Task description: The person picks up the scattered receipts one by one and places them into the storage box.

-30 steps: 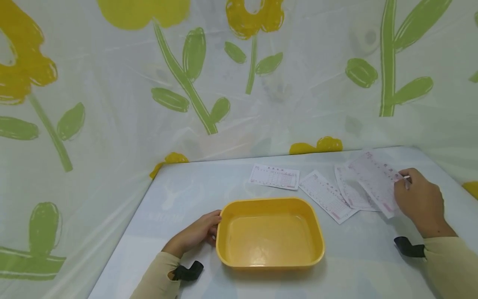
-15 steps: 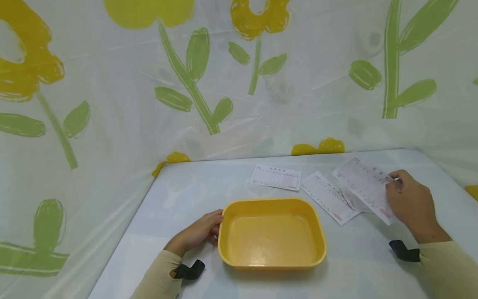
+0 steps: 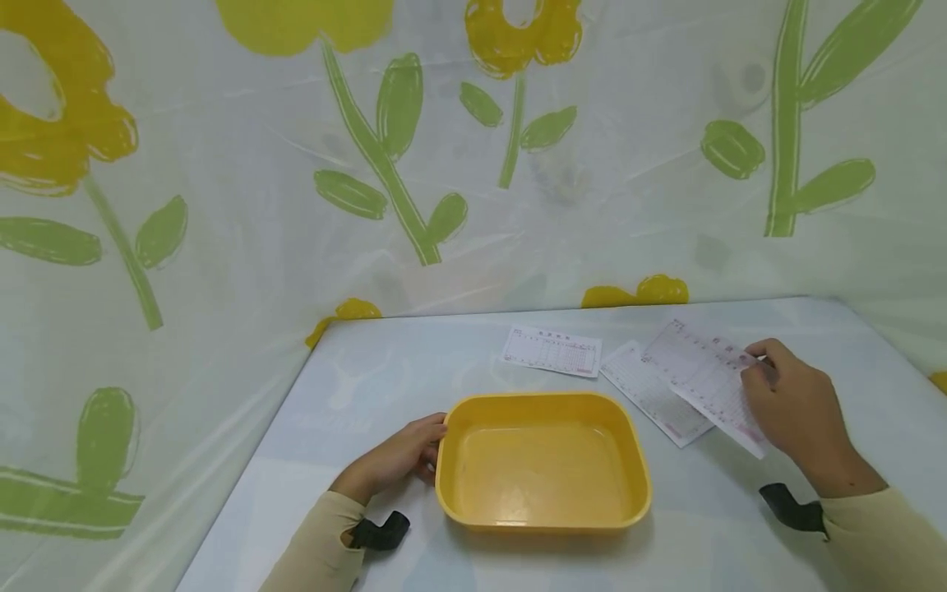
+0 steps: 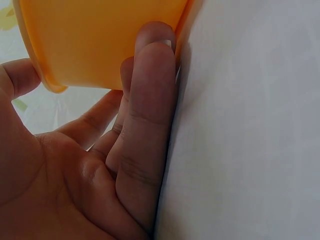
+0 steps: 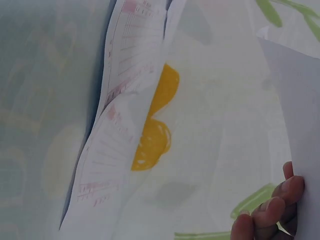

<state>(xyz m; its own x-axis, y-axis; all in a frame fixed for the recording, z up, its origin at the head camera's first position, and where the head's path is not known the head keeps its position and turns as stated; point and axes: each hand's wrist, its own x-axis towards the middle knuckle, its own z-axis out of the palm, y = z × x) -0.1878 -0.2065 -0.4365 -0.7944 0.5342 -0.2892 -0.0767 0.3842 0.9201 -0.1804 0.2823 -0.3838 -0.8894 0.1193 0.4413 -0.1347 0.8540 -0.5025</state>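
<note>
My left hand [image 3: 395,455] holds the left side of a yellow plastic tray [image 3: 543,526]. In the left wrist view its thumb touches the tray's rim [image 4: 50,82] and its fingers [image 4: 150,90] lie against the outer wall, close to the table. To the right, my right hand [image 3: 799,407] pinches a printed paper form [image 3: 703,374] at its edge, raised and tilted above the table. Partly beneath it lies a second form [image 3: 654,399], and another form [image 3: 552,351] lies flat behind the tray. The right wrist view shows the held form's blank back [image 5: 305,105].
A pale tabletop [image 3: 355,370] carries the tray and the forms. A white curtain [image 3: 244,205] with yellow flowers and green leaves hangs along the back edge. Each wrist wears a black camera mount, the right one [image 3: 792,506] low beside the forms.
My right hand has moved left with the form, which now covers the loose form that showed beneath it. The left hand stays at the tray. The head view has shifted slightly.
</note>
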